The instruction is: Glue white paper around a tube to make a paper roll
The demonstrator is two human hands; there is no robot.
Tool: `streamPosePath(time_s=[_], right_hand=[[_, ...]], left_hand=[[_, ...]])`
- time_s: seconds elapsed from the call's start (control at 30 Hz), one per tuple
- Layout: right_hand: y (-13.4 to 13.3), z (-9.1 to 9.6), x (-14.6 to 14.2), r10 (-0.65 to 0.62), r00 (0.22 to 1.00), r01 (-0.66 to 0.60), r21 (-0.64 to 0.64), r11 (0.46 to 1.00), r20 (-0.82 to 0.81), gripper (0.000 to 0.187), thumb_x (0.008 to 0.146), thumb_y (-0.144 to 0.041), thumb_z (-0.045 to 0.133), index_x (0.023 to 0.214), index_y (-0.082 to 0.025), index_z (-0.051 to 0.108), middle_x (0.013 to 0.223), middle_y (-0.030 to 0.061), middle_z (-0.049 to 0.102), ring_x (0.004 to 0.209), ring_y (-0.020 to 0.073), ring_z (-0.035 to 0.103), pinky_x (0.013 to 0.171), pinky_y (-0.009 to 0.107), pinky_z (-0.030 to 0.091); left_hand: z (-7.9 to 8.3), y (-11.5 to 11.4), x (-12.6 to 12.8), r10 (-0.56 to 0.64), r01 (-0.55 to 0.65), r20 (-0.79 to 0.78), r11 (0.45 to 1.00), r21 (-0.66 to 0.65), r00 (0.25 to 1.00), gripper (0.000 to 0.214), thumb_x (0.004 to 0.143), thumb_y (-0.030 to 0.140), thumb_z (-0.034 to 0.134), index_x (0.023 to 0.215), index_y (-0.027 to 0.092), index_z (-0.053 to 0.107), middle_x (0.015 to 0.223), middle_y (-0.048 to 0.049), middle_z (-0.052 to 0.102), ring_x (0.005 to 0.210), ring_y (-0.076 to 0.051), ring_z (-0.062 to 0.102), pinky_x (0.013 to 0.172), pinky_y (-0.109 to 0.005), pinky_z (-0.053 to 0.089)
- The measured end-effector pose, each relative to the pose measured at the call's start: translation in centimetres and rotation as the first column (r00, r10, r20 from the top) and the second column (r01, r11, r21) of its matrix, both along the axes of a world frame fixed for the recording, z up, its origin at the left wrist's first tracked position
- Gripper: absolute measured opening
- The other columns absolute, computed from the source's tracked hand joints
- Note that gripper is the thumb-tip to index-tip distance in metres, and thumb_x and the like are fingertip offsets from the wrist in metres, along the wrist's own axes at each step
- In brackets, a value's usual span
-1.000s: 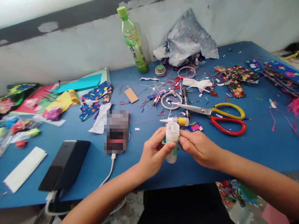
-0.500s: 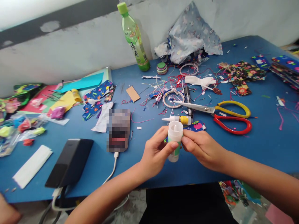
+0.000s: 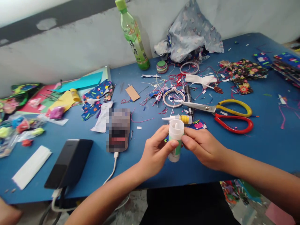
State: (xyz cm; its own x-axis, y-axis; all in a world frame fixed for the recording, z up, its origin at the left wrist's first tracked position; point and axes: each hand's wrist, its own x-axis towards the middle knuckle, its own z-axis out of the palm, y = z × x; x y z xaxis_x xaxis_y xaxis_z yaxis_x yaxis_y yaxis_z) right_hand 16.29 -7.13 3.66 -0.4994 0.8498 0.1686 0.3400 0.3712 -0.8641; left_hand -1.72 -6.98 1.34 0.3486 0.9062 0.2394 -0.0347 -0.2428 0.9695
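Between both hands, just above the front edge of the table, is a glue stick (image 3: 176, 135) with a translucent white tube and a green label. Its top is uncapped and faces up toward me. My left hand (image 3: 157, 150) wraps round the tube from the left, thumb across the front. From the other side, my right hand (image 3: 203, 146) pinches the tube near its upper rim; some of its fingers are hidden. Right behind the glue stick lie a small yellow-labelled glue bottle (image 3: 184, 119) and a patterned fabric scrap (image 3: 198, 124).
Scissors (image 3: 232, 115) with yellow and red handles lie behind my right hand, beside a black marker (image 3: 188, 97). Threads and scraps surround a ring (image 3: 173, 97). A green bottle (image 3: 134, 40) stands by the wall. A power bank (image 3: 70, 162) and phone (image 3: 119, 131) have cables attached.
The view has shifted very slightly. Both hands stay on the glue stick in nearly the same place, with only a small movement of the fingers.
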Motion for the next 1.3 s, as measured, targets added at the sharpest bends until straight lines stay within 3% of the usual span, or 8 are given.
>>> streamPosePath(time_s=[0.2, 0.53, 0.77, 0.97, 1.1, 1.2, 1.3], right_hand=[[0.1, -0.4, 0.0, 0.031, 0.998, -0.032, -0.014, 0.999, -0.049, 0.029, 0.098, -0.027, 0.035, 0.071, -0.02, 0.042, 0.059, -0.006, 0.039, 0.048, 0.0069, 0.036, 0.047, 0.021, 0.03], [-0.2, 0.2, -0.2, 0.023, 0.995, -0.018, 0.053, 0.998, -0.093, 0.029, 0.096, -0.025, 0.035, 0.069, -0.02, 0.04, 0.059, -0.0049, 0.04, 0.049, 0.008, 0.037, 0.048, 0.022, 0.03], [-0.3, -0.1, -0.2, -0.006, 0.998, 0.009, 0.041, 0.999, -0.066, 0.03, 0.097, -0.026, 0.035, 0.068, -0.021, 0.039, 0.056, -0.0059, 0.037, 0.047, 0.0073, 0.036, 0.047, 0.022, 0.029], [-0.4, -0.5, -0.2, -0.032, 0.998, 0.034, 0.039, 0.999, -0.056, 0.03, 0.097, -0.027, 0.035, 0.067, -0.021, 0.039, 0.055, -0.0059, 0.038, 0.048, 0.0076, 0.036, 0.048, 0.022, 0.03], [-0.4, -0.3, -0.3, -0.046, 0.997, 0.047, 0.013, 0.999, -0.06, 0.031, 0.096, -0.028, 0.033, 0.067, -0.021, 0.039, 0.056, -0.0052, 0.038, 0.048, 0.0086, 0.036, 0.048, 0.024, 0.029], [-0.4, 0.1, -0.3, -0.043, 0.995, 0.045, 0.022, 0.999, -0.094, 0.031, 0.096, -0.027, 0.031, 0.066, -0.021, 0.039, 0.056, -0.0048, 0.039, 0.048, 0.0087, 0.037, 0.048, 0.024, 0.03], [-0.2, 0.5, -0.1, -0.12, 0.99, 0.123, 0.037, 0.992, -0.073, 0.03, 0.096, -0.032, 0.038, 0.068, -0.02, 0.042, 0.057, -0.0048, 0.042, 0.049, 0.0089, 0.039, 0.049, 0.024, 0.031]], left_hand=[[-0.1, -0.1, 0.2, 0.027, -0.027, 0.001, 0.998, 0.056, 1.0, 0.034, 0.088, 0.034, 0.064, 0.118, 0.02, 0.067, 0.107, -0.0091, 0.067, 0.094, -0.019, 0.064, 0.07, -0.023, 0.055], [0.5, -0.5, -0.1, -0.002, 0.002, -0.004, 0.999, 0.051, 1.0, 0.032, 0.091, 0.039, 0.058, 0.113, 0.019, 0.069, 0.102, -0.0086, 0.067, 0.093, -0.021, 0.063, 0.082, -0.031, 0.053], [0.2, -0.7, -0.1, 0.012, -0.011, -0.027, 0.999, 0.048, 1.0, 0.031, 0.09, 0.035, 0.06, 0.118, 0.023, 0.067, 0.103, -0.0064, 0.065, 0.075, -0.014, 0.061, 0.06, -0.02, 0.05], [0.4, -0.4, 0.1, 0.018, -0.016, -0.029, 0.998, 0.063, 0.999, 0.028, 0.09, 0.034, 0.06, 0.114, 0.021, 0.068, 0.102, -0.0066, 0.065, 0.087, -0.016, 0.063, 0.067, -0.021, 0.052], [0.2, -0.3, 0.0, 0.0, 0.001, -0.046, 0.999, 0.035, 0.999, 0.031, 0.091, 0.039, 0.058, 0.111, 0.018, 0.069, 0.102, -0.0086, 0.067, 0.093, -0.021, 0.063, 0.08, -0.029, 0.053], [0.0, -0.1, 0.0, -0.018, 0.018, -0.019, 1.0, -0.016, 1.0, 0.032, 0.093, 0.041, 0.054, 0.111, 0.019, 0.069, 0.099, -0.008, 0.068, 0.088, -0.02, 0.063, 0.079, -0.03, 0.053], [0.0, -0.1, 0.2, 0.023, -0.023, -0.012, 1.0, -0.011, 1.0, 0.033, 0.091, 0.041, 0.058, 0.115, 0.02, 0.068, 0.103, -0.0085, 0.068, 0.092, -0.021, 0.064, 0.079, -0.031, 0.054]])
